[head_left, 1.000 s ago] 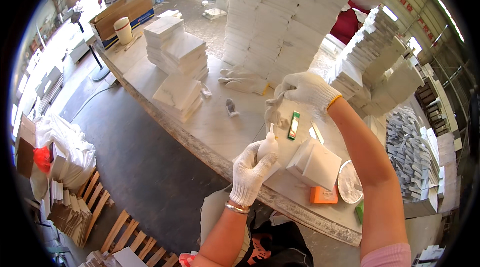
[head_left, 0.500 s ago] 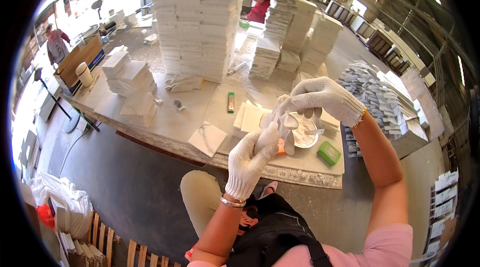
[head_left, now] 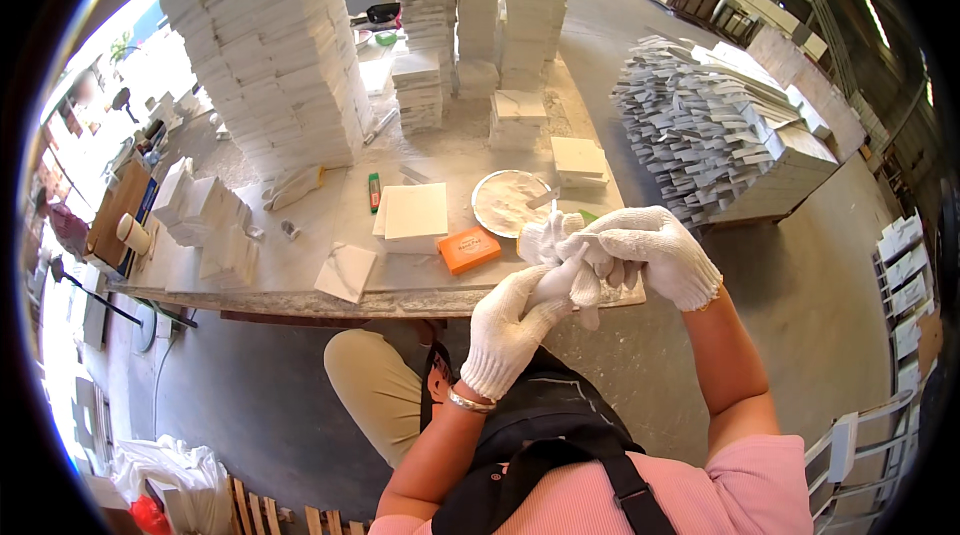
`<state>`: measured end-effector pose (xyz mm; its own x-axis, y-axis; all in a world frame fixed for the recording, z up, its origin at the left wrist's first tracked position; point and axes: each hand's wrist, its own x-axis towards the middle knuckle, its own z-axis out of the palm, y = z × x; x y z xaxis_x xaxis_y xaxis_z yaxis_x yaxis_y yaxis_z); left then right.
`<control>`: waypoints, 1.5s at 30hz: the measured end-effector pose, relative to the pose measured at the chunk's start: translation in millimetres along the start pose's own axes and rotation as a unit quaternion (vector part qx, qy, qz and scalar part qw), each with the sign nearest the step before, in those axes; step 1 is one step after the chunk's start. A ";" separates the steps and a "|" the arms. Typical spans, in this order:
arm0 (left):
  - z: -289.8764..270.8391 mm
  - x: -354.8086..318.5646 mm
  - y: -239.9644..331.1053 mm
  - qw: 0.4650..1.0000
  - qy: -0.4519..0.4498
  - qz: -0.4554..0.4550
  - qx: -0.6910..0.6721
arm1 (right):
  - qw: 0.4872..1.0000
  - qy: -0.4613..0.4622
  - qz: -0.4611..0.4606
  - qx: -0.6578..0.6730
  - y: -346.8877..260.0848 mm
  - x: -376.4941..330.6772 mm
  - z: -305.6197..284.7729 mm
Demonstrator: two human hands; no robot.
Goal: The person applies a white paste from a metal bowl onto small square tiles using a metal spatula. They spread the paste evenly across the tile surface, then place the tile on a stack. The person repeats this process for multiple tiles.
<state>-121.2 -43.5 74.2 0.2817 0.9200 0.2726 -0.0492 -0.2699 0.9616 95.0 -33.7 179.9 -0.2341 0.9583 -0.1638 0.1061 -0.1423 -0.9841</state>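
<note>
My left hand [head_left: 508, 327] and my right hand [head_left: 655, 253], both in white knitted gloves, meet over the table's front edge. A limp white glove [head_left: 543, 238] is gripped between them, its loose fingers hanging below. The left thumb and fingers close on a smooth whitish part whose kind I cannot make out. My right fingers pinch the glove from the other side. Just beyond lies an orange box [head_left: 470, 251], beside a round bowl of white powder [head_left: 505, 203] with a scraper [head_left: 544, 197] in it. A green box [head_left: 588, 217] is mostly hidden behind my right hand.
Stone tiles [head_left: 416, 212] lie near the bowl, with a veined tile [head_left: 345, 272] at the front edge. Tall tile stacks [head_left: 265, 55] rise at the back left. A slim green box [head_left: 374, 193] lies mid-table. Grey strips [head_left: 680, 115] are piled to the right.
The view has swung, so the table and stacks sit further left. My hands have come closer together, still gripping the limp glove, and the orange box shows fully.
</note>
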 end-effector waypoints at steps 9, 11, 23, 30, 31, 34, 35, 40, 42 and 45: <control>27.6 18.3 -14.0 0.992 -0.057 0.045 0.099 | 0.995 0.021 0.007 0.095 43.8 -17.6 -33.1; 34.1 21.2 -16.2 0.988 -0.075 0.054 0.123 | 0.994 0.031 0.007 0.101 47.9 -18.9 -36.5; 61.2 36.8 -28.1 0.959 -0.091 0.135 0.234 | 0.969 0.070 -0.106 -0.213 52.6 -32.5 -67.7; 71.4 35.3 -41.7 0.940 -0.103 0.166 0.280 | 0.968 0.091 -0.053 -0.228 61.2 -42.0 -66.0; 72.9 35.4 -41.3 0.939 -0.105 0.167 0.283 | 0.966 0.094 -0.057 -0.235 65.7 -42.6 -66.6; 76.4 33.4 -46.6 0.946 -0.118 0.166 0.253 | 0.975 0.087 -0.066 -0.191 68.9 -45.3 -68.1; 77.5 32.7 -47.9 0.950 -0.123 0.166 0.236 | 0.980 0.083 -0.070 -0.166 68.6 -46.5 -68.6; 75.6 28.3 -42.3 0.961 -0.251 -0.105 -0.042 | 0.995 0.066 -0.021 -0.076 67.7 -49.5 -72.9; 69.1 35.3 -27.3 0.911 -0.278 -0.252 -0.172 | 0.996 0.052 -0.012 -0.068 61.7 -47.8 -75.7; 71.5 29.0 -42.0 0.819 -0.296 -0.329 -0.366 | 0.998 0.062 0.012 -0.012 66.1 -47.1 -71.4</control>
<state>-42.5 -25.8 39.5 0.8828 0.4399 -0.1651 -0.2005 0.6705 0.7143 182.0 -70.5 127.4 -0.1101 0.9781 -0.1765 0.1341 -0.1614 -0.9777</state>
